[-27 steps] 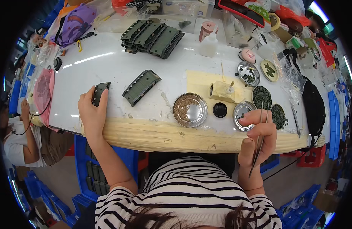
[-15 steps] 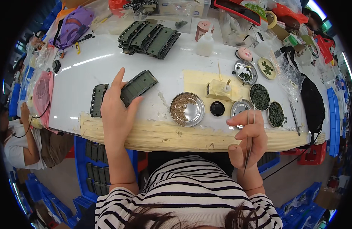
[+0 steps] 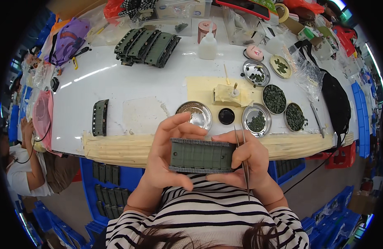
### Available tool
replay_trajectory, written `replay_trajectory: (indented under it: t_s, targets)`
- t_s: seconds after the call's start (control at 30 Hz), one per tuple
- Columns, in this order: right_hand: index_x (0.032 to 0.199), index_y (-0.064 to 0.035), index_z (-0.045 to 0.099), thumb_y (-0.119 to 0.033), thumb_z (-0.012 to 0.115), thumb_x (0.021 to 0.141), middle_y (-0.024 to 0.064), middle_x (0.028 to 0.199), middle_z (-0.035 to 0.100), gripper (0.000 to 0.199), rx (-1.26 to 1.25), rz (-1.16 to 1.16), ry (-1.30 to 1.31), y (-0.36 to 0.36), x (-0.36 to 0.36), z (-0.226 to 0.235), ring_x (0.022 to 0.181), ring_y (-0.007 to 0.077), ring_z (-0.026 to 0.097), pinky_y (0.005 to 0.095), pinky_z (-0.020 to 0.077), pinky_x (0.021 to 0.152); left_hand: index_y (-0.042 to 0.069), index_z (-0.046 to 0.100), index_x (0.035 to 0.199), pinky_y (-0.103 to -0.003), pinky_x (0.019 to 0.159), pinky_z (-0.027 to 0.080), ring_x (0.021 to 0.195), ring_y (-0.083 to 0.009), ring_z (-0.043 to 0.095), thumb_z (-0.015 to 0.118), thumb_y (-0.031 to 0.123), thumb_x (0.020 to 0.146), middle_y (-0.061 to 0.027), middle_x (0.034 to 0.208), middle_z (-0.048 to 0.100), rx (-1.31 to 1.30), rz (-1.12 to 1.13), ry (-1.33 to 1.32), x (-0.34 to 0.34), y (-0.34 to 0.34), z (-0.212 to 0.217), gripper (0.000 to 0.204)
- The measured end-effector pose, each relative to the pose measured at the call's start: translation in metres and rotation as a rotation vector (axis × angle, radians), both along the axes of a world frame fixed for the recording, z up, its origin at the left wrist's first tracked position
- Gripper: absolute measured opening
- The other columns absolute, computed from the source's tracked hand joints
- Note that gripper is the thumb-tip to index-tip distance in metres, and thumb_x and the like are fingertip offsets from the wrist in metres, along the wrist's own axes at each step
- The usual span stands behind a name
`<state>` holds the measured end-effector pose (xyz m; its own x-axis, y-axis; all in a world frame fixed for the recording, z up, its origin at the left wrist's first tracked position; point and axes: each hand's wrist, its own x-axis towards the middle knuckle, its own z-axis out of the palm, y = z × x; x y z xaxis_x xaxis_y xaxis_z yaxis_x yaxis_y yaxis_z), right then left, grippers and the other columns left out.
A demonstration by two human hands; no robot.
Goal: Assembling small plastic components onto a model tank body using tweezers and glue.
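A dark green ribbed plastic track-like piece [image 3: 202, 155] with grey toothed long edges is in front of my body, at the table's near edge. My right hand [image 3: 253, 159] grips its right end between finger and thumb. Slim metal tweezers [image 3: 246, 176] are also tucked in that hand, pointing downward. Around the left end curves my left hand [image 3: 160, 155], fingers spread, its thumb apart from the lower edge. Fingers behind the piece are partly hidden. Just beyond my hands stand a round tin of brown grains [image 3: 206, 117] and a tin of small green bits [image 3: 256, 121].
Another green piece [image 3: 100, 118] lies at left; a stack of similar pieces [image 3: 146, 46] is farther back. Two tins of dark green chips [image 3: 274, 99] [image 3: 295, 116], a black cap [image 3: 226, 116], a white bottle [image 3: 207, 46] and second tweezers [image 3: 317, 119] lie about. Blue crates [image 3: 90, 182] sit below.
The green piece has left the table at left and come to the near middle, turned level. My right hand, with the tweezers, has moved left and taken its end. My left hand came along.
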<state>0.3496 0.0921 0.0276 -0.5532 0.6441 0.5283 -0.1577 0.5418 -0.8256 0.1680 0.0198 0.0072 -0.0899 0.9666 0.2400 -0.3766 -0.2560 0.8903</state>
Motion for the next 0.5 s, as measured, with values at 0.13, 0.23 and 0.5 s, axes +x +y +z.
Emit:
replay_trajectory:
  t_s: [0.13,0.23,0.5]
  targets:
    - [0.073,-0.0098,0.048,-0.024,0.083,0.067,0.0133,0.102,0.065,0.038,0.18,0.129,-0.134,0.02,0.015,0.014,0.091,0.0312,0.059,0.0385,0.0494,0.078,-0.008,0.027,0.141,-0.044,0.097,0.047,0.119,-0.0351,0.052,0.034,0.088,0.075,-0.0288,0.125,0.05,-0.165,-0.316,-0.461,0.012,0.002,-0.007,0.117]
    - [0.07,-0.0111,0.047,-0.025,0.079,0.07,0.0079,0.101,0.065,0.035,0.272,0.261,-0.304,0.027,0.026,0.023,0.101,0.0313,0.055,0.0401,0.0463,0.084,-0.013,0.027,0.14,-0.042,0.092,0.051,0.118,-0.0352,0.054,0.046,0.069,0.087,-0.0285,0.129,0.048,-0.331,-0.505,-0.457,0.001,-0.006,-0.007,0.099]
    - [0.075,-0.0104,0.05,-0.044,0.077,0.07,0.0091,0.098,0.067,0.044,0.195,0.111,-0.196,0.029,0.033,0.016,0.106,0.0314,0.056,0.0403,0.0443,0.089,-0.002,0.03,0.143,-0.032,0.08,0.055,0.095,-0.0208,0.064,0.052,0.011,0.097,-0.0193,0.12,0.057,-0.493,-0.667,-0.239,0.003,0.0,0.005,0.052]
